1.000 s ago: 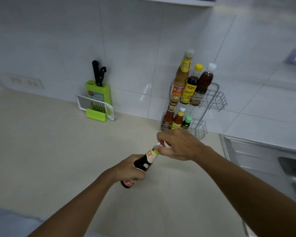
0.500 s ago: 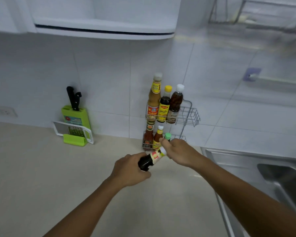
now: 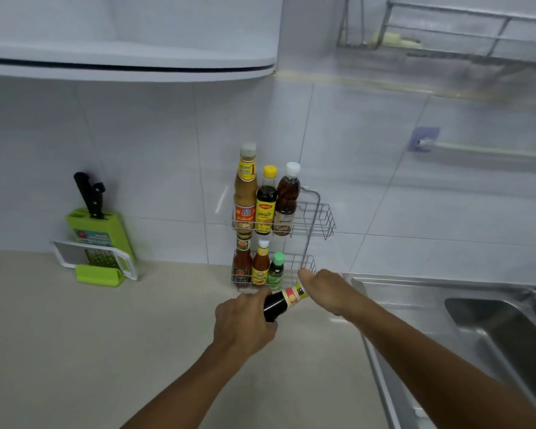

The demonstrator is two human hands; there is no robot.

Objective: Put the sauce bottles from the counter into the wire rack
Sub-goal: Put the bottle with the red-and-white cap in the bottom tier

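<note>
**Dark bottle held before the rack**

While both hands grip it, the dark sauce bottle [image 3: 281, 304] tilts toward 1 o'clock: left hand [image 3: 245, 325] wraps its base, right hand [image 3: 325, 291] closes over its neck, just before the wire rack [image 3: 317, 218], whose right ends stand open.

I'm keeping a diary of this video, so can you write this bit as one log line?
left hand: holds dark sauce bottle by body | right hand: at its neck | bottle: tilted, off counter, before wire rack | rack: six bottles inside

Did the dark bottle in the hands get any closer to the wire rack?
Yes. The dark bottle, held by the left hand and right hand, has moved toward the wire rack; its neck now nearly reaches the lower basket.
</note>
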